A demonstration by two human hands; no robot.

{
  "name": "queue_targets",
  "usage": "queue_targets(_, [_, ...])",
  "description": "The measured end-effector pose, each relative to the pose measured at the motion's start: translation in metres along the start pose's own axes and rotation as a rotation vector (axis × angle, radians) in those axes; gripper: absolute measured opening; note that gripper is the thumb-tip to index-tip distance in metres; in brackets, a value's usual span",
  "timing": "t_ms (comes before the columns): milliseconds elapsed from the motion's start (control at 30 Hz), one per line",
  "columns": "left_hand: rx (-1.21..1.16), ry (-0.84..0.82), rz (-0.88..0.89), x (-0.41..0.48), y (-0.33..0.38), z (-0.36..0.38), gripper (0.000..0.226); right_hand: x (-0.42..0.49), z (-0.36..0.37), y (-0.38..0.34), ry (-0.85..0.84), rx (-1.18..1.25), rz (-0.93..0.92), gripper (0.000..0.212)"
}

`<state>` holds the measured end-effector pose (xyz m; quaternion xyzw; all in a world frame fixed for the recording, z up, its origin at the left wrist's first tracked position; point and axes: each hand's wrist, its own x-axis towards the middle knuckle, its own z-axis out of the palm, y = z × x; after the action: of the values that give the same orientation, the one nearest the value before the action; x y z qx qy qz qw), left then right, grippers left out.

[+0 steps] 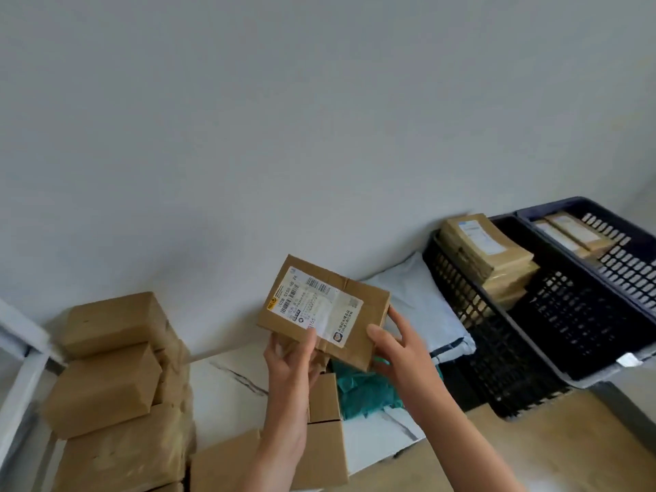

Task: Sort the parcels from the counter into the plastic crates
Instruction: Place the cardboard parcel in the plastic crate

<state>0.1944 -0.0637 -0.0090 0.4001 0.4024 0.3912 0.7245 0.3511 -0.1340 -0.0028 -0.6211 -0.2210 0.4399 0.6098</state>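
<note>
Nearest, the left grip [294, 356] and right grip [394, 346] are clamped on a labelled parcel [319, 307] held above the worktop [227, 381]. Some parcels [486, 250] are already stacked in the crates [461, 296]; many boxes [106, 371] are judged unsorted.

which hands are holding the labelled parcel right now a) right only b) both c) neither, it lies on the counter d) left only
b: the left hand grips the labelled parcel at its lower edge with the thumb on the label, and the right hand holds its right end.
</note>
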Motion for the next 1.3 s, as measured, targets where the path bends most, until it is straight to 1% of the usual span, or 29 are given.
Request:
queue_targets(67, [0.033, -0.009, 0.019, -0.002, 0.000, 0.021, 0.078, -0.010, -0.047, -0.008, 0.012, -0.015, -0.011, 0.081])
queue_targets(167, [0.190, -0.149, 0.011, -0.010, -0.009, 0.064, 0.066, -0.027, -0.121, -0.018, 0.040, -0.028, -0.017, 0.066])
queue_targets(200, [0.231, -0.182, -0.004, -0.015, -0.015, 0.083, 0.062, -0.033, -0.146, -0.022, 0.049, -0.027, -0.018, 0.066])
queue_targets(333, [0.321, -0.253, -0.047, -0.034, -0.047, 0.168, 0.053, -0.060, -0.243, -0.041, 0.078, -0.073, -0.036, 0.079])
queue_targets(433, [0.337, -0.348, -0.099, -0.047, -0.069, 0.226, 0.056, -0.080, -0.313, -0.053, 0.114, -0.115, -0.058, 0.083])
queue_targets(500, [0.338, -0.414, -0.134, -0.054, -0.082, 0.261, 0.065, -0.093, -0.354, -0.059, 0.149, -0.121, -0.070, 0.081])
queue_targets(567, [0.352, -0.471, -0.144, -0.060, -0.093, 0.292, 0.076, -0.103, -0.389, -0.064, 0.185, -0.121, -0.078, 0.073])
queue_targets(600, [0.358, -0.490, -0.146, -0.062, -0.098, 0.307, 0.081, -0.107, -0.404, -0.065, 0.204, -0.122, -0.081, 0.069])
queue_targets(667, [0.365, -0.520, -0.147, -0.064, -0.109, 0.336, 0.081, -0.112, -0.432, -0.066, 0.240, -0.117, -0.084, 0.063])
queue_targets(800, [0.371, -0.563, -0.176, -0.057, -0.130, 0.388, 0.064, -0.110, -0.480, -0.070, 0.311, -0.116, -0.073, 0.061])
queue_targets(933, [0.368, -0.600, -0.193, -0.034, -0.152, 0.437, 0.055, -0.091, -0.525, -0.086, 0.340, -0.134, -0.058, 0.053])
queue_targets(1033, [0.347, -0.635, -0.201, -0.011, -0.168, 0.481, 0.053, -0.066, -0.560, -0.102, 0.368, -0.141, -0.053, 0.058])
queue_targets(1133, [0.318, -0.683, -0.224, 0.019, -0.181, 0.529, 0.048, -0.036, -0.593, -0.122, 0.417, -0.166, -0.052, 0.071])
queue_targets(1200, [0.332, -0.717, -0.226, 0.040, -0.186, 0.561, 0.047, -0.015, -0.615, -0.138, 0.453, -0.197, -0.050, 0.072])
queue_targets(1300, [0.438, -0.803, -0.131, 0.072, -0.192, 0.607, 0.042, 0.019, -0.645, -0.164, 0.531, -0.234, -0.056, 0.073])
